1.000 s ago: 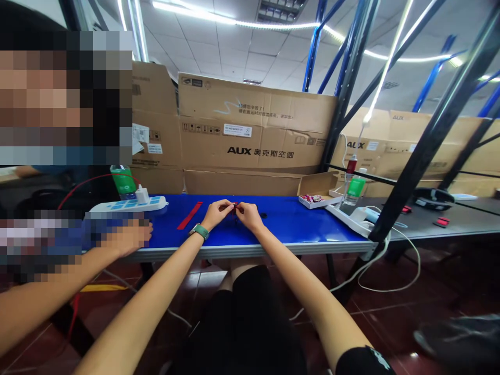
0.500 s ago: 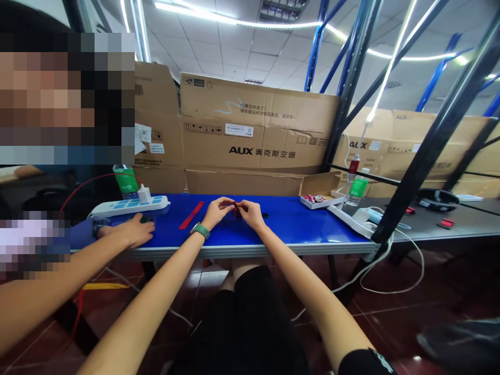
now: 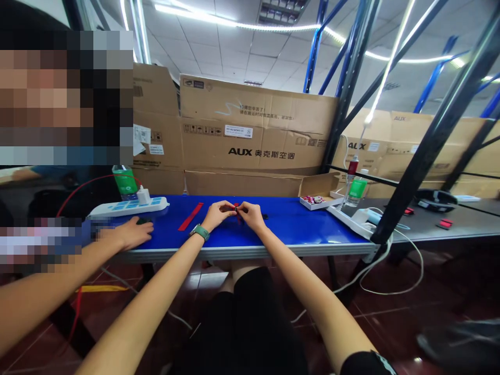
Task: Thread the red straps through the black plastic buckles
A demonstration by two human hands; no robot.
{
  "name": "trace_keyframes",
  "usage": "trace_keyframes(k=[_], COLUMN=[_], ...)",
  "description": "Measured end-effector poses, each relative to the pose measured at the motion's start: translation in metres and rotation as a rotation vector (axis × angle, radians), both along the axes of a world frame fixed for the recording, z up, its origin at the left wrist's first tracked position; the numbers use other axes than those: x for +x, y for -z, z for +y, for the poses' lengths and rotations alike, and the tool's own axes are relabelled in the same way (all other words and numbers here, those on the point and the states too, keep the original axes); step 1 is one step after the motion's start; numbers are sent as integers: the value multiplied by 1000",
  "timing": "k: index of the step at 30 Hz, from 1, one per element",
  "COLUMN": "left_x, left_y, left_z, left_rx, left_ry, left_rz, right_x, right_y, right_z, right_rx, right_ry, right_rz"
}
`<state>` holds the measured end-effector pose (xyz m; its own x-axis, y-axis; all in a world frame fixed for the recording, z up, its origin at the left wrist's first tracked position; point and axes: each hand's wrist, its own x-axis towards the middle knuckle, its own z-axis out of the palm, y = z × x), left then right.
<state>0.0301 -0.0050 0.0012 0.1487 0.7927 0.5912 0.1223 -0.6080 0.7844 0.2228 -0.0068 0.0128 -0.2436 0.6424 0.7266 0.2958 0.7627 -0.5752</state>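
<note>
My left hand (image 3: 217, 214) and my right hand (image 3: 251, 214) meet over the blue table (image 3: 297, 224), fingertips pinched together on a small red and dark part (image 3: 236, 209) too small to make out. A green watch (image 3: 199, 232) sits on my left wrist. A red strip (image 3: 191, 215) lies flat on the table just left of my left hand. A small dark piece (image 3: 264, 215) rests right of my right hand.
A co-worker's hand (image 3: 130, 234) rests on the table's left end near a white power strip (image 3: 127, 207) and a green bottle (image 3: 124, 182). At right stand a small open box of red parts (image 3: 314, 200), another bottle (image 3: 355, 190) and a second power strip (image 3: 353, 217). Cardboard boxes (image 3: 253, 130) line the back.
My hands stay pinched together on the small part, barely shifting. The co-worker's hand has moved slightly along the table's left end.
</note>
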Motion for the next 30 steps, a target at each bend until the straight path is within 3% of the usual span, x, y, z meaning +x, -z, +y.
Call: trace_keyframes(k=[3,5,9,16,23,30], left_x=[1,2,2,2,6,11], left_y=[-1,-2,-2,-9,-11,-6], left_z=[-1,-2,-3,-12,-14,-17], left_rx=[-18,-18,-4,74,102,-17], left_ry=[4,17,16,-44,-79,-129], left_rz=[-29,-32,-11,148,142,87], right_x=[0,-1,-1,1,1,0], right_y=[-2,-2,-1,1,-1,-1], right_z=[0,3,10,0,0,4], right_rx=[-64,-191,-444,-635,-685,-518], right_ry=[-1,-25,-189,-444,-429,-328], right_rz=[64,117,269,310,347,411])
